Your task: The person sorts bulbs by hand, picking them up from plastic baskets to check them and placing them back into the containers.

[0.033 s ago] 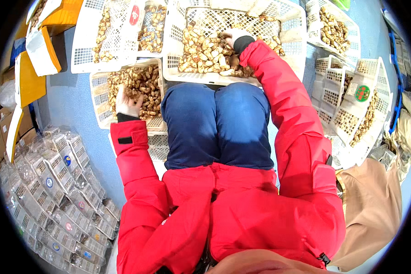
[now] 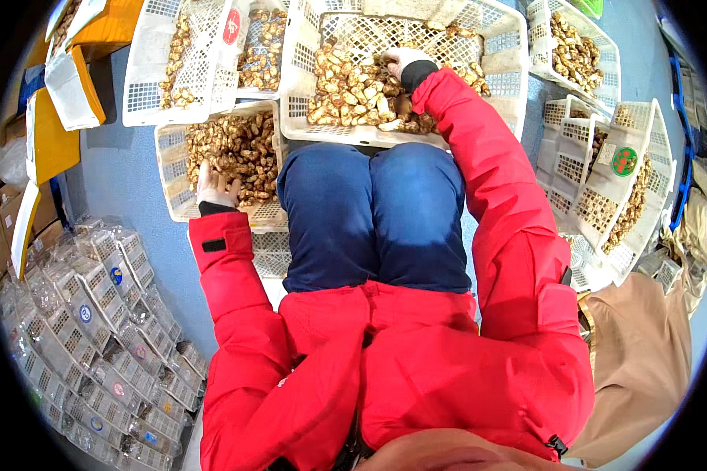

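My left hand point(image 2: 217, 188) rests over the near left corner of a small white basket point(image 2: 170, 184), its fingers apart above small knobbly yellow-brown pieces point(image 2: 247, 153) that look like tubers or mushrooms. Nothing shows in its grasp. My right hand point(image 2: 407, 61) reaches into the large white basket point(image 2: 504, 67) in front of my knees. Its fingers curl down at the edge of a heap of similar, paler pieces point(image 2: 346, 86); what they hold is hidden. Darker pieces lie below that wrist, partly behind the red sleeve.
Another white basket point(image 2: 145, 82) with pieces inside overlaps the left basket's far side. More filled baskets point(image 2: 575, 51) stand at the right, some tilted point(image 2: 658, 173). Stacked lidded baskets point(image 2: 94, 314) fill the lower left. Yellow-and-white cartons point(image 2: 55, 149) stand at the far left.
My left hand has drawn back slightly toward me, off the brown pieces it was touching, and its fingers have spread. The right hand has hardly moved.
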{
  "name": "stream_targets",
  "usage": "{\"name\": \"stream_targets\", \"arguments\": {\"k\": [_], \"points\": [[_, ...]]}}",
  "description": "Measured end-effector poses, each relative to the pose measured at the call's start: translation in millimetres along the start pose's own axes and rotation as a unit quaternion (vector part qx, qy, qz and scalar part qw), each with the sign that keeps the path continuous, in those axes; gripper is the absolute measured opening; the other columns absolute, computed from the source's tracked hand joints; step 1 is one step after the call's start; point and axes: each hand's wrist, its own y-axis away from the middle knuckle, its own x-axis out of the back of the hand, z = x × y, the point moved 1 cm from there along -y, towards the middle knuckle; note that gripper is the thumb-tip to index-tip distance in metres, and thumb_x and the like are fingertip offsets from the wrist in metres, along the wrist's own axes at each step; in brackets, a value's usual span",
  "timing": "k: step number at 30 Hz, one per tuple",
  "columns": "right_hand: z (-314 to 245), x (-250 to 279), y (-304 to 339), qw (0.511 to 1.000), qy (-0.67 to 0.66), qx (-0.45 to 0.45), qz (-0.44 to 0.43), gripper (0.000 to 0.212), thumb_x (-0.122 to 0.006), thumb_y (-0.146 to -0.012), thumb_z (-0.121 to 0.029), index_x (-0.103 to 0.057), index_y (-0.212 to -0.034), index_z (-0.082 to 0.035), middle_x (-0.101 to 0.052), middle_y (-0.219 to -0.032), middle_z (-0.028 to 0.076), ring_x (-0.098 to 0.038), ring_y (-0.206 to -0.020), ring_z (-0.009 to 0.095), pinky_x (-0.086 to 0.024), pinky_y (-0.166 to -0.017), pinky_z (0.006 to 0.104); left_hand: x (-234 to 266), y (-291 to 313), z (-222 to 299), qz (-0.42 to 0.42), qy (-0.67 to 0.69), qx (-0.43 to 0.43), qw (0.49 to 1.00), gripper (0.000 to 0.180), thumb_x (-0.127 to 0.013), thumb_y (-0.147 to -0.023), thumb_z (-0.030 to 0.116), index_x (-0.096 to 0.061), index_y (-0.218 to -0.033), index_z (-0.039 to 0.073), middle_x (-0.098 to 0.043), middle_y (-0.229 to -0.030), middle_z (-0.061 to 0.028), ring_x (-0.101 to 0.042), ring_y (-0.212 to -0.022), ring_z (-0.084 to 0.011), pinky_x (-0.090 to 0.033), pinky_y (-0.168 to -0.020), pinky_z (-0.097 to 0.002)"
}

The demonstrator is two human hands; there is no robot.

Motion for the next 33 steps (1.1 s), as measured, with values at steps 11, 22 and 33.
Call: {"name": "stream_targets", "arguments": {"k": [11,22,33], "points": [[-41,-26,-24,0.980,0.109,0.162,0.022,0.030,-0.060,-0.067,-0.017,-0.058,-0.097,-0.017,-0.057,-0.092,0.011,-0.055,-0.087,0.029,-0.045,-0.072,0.0392,-109,55,5,-0.270,0.106,-0.016,0.957,0.032,-0.058,-0.079,0.016,-0.049,-0.102,-0.004,-0.051,-0.103,-0.0159,-0.052,-0.094,-0.0286,-0.047,-0.081,-0.0378],[-37,18,9,0.913,-0.398,-0.027,0.088,0.033,-0.056,-0.076,-0.030,-0.060,-0.098,-0.006,-0.062,-0.083,0.009,-0.057,-0.074,0.017,-0.044,-0.069,0.0270,-149,87,-6,-0.373,0.034,0.004,0.927,0.042,-0.055,-0.081,0.023,-0.043,-0.116,0.002,-0.048,-0.113,-0.0123,-0.045,-0.106,-0.0263,-0.041,-0.089,-0.0447],[-59,52,38,0.965,-0.223,0.074,0.116,0.025,-0.051,-0.078,-0.028,-0.059,-0.098,-0.015,-0.061,-0.084,0.010,-0.059,-0.070,0.021,-0.046,-0.066,0.0293,-161,78,-21,-0.471,0.069,0.058,0.878,0.030,-0.057,-0.080,0.010,-0.049,-0.107,0.002,-0.054,-0.098,-0.0111,-0.055,-0.092,-0.0214,-0.050,-0.074,-0.0257]]}}
